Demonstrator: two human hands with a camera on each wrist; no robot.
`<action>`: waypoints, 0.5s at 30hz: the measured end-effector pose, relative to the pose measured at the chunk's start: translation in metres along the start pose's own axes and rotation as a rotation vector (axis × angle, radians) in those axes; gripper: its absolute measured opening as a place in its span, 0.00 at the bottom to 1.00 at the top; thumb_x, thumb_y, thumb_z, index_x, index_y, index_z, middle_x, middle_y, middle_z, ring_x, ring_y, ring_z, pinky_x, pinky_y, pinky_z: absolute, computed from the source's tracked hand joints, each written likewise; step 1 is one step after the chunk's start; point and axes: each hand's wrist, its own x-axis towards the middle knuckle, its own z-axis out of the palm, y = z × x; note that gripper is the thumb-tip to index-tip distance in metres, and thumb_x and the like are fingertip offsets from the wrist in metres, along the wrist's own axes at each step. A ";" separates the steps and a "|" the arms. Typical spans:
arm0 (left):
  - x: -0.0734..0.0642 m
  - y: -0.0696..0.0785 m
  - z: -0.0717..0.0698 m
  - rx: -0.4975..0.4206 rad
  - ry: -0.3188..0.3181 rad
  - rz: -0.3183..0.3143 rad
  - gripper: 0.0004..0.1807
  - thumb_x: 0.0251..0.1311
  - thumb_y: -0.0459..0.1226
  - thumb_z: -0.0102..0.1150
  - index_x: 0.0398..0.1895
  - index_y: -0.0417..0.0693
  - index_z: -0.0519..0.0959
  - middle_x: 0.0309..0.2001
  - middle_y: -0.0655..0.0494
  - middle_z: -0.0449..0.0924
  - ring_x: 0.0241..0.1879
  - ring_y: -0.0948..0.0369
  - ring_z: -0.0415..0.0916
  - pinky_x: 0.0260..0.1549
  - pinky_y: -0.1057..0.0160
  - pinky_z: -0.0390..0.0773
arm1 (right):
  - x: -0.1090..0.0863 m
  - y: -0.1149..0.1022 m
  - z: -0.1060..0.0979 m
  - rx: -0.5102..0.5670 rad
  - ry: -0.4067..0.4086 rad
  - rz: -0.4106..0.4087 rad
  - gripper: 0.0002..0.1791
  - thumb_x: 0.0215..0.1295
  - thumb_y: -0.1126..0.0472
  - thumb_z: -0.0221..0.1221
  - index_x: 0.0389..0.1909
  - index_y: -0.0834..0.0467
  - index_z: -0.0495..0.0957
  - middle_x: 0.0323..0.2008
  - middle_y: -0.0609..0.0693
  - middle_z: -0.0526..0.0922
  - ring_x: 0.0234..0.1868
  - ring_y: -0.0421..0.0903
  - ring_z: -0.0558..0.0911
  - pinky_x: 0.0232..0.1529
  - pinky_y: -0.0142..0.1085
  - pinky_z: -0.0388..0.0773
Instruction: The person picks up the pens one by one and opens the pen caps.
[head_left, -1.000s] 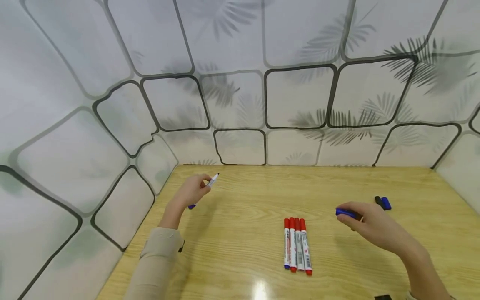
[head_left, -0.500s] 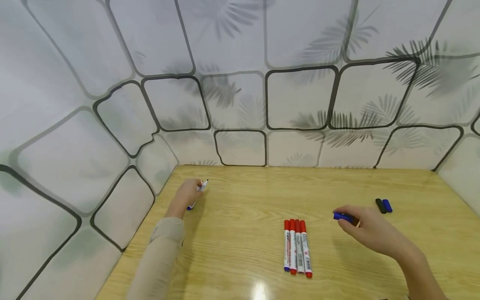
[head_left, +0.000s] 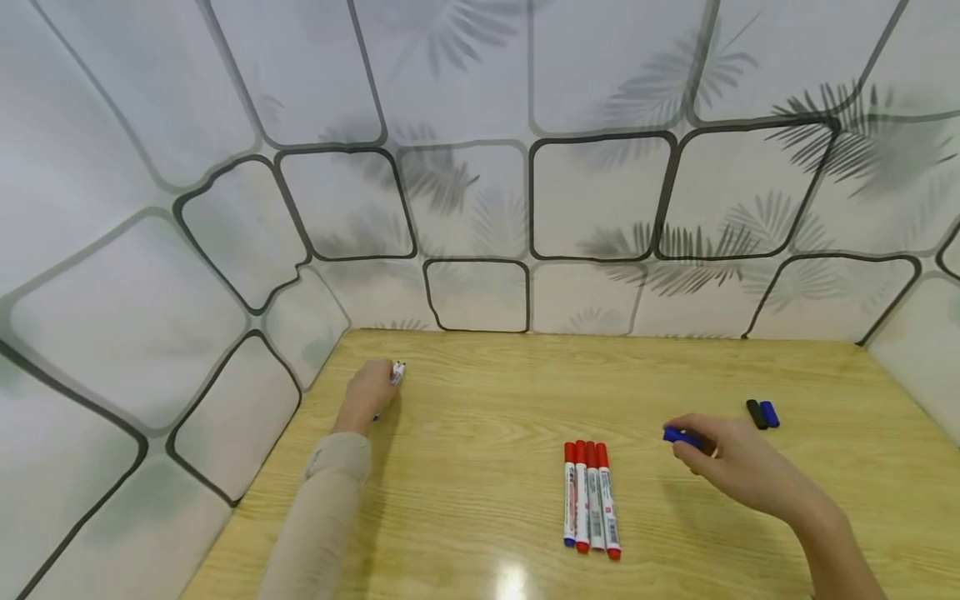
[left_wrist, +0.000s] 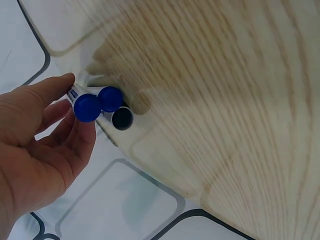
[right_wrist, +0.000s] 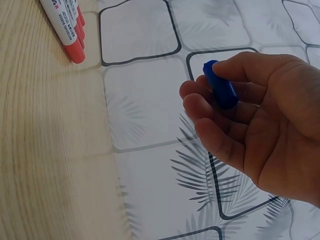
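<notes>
At the far left of the table, my left hand [head_left: 367,392] pinches an uncapped whiteboard marker [left_wrist: 86,106] with a blue end. Close against it are a second blue-ended marker [left_wrist: 110,99] and a black-ended marker [left_wrist: 122,118]. The left hand hides most of these markers in the head view. On the right, my right hand [head_left: 742,458] holds a blue marker cap [right_wrist: 221,86] between thumb and fingers, above the table. Just beyond that hand, a black cap [head_left: 757,414] and another blue cap [head_left: 769,414] lie side by side.
Several red-capped whiteboard markers [head_left: 588,496] lie in a row between the hands; one has a blue end. The wooden table [head_left: 480,400] meets a patterned wall covering [head_left: 480,296] at its back and left edges.
My left hand has lowered the marker and brought it leftward, beside the other markers on the table. The right hand keeps its blue cap and has hardly moved.
</notes>
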 end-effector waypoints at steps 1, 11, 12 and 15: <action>0.001 0.001 0.000 0.000 0.001 -0.004 0.04 0.59 0.29 0.56 0.37 0.38 0.77 0.35 0.44 0.80 0.32 0.52 0.76 0.33 0.51 0.77 | 0.000 0.000 0.000 -0.001 0.000 0.004 0.13 0.71 0.65 0.58 0.52 0.65 0.78 0.34 0.44 0.82 0.29 0.34 0.77 0.27 0.33 0.78; 0.001 0.010 0.001 0.071 -0.021 -0.054 0.05 0.65 0.31 0.55 0.41 0.38 0.77 0.34 0.45 0.79 0.29 0.53 0.76 0.27 0.55 0.78 | -0.001 0.002 0.000 0.007 0.005 -0.015 0.11 0.72 0.65 0.57 0.51 0.64 0.78 0.34 0.44 0.82 0.29 0.34 0.77 0.28 0.33 0.77; 0.002 0.010 0.001 0.079 -0.024 -0.060 0.05 0.65 0.32 0.55 0.41 0.38 0.77 0.34 0.45 0.79 0.29 0.52 0.76 0.27 0.55 0.77 | -0.001 0.002 0.000 0.007 0.005 -0.013 0.11 0.72 0.65 0.57 0.51 0.64 0.78 0.34 0.44 0.82 0.29 0.34 0.77 0.28 0.33 0.77; 0.002 0.011 0.002 0.090 -0.025 -0.072 0.07 0.63 0.32 0.56 0.43 0.39 0.77 0.35 0.44 0.78 0.30 0.52 0.76 0.28 0.54 0.78 | -0.001 0.003 -0.001 0.007 -0.001 -0.003 0.12 0.72 0.64 0.57 0.51 0.65 0.78 0.34 0.44 0.82 0.29 0.34 0.77 0.27 0.33 0.77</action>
